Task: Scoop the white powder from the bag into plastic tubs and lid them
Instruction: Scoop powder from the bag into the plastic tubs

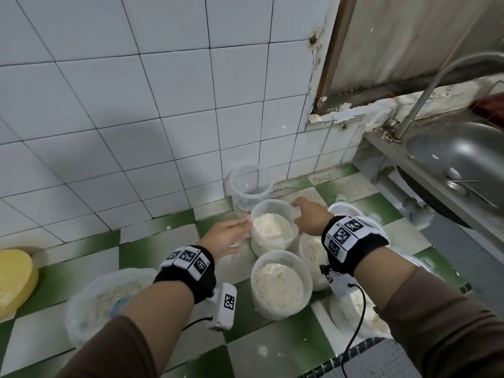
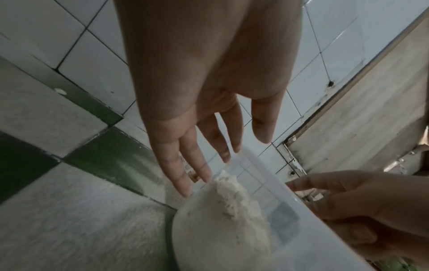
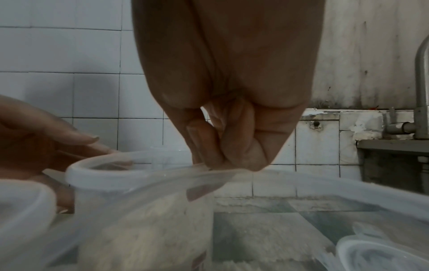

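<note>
Powder-filled tub (image 1: 273,227) upright on floor; right hand (image 1: 309,217) pinches its rim, left hand (image 1: 228,235) flat-fingered at side. Filled tubs (image 1: 278,285) just beside; empty tub (image 1: 249,186) behind.

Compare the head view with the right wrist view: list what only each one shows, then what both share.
Only the head view shows the powder bag, a yellow lid, the sink basin, an empty tub by the wall and both wristbands.

Only the right wrist view shows the right hand pinching a clear lid at its edge, and spare lids on the floor.

Both show the filled tub, the left hand beside it, and the tap.
</note>
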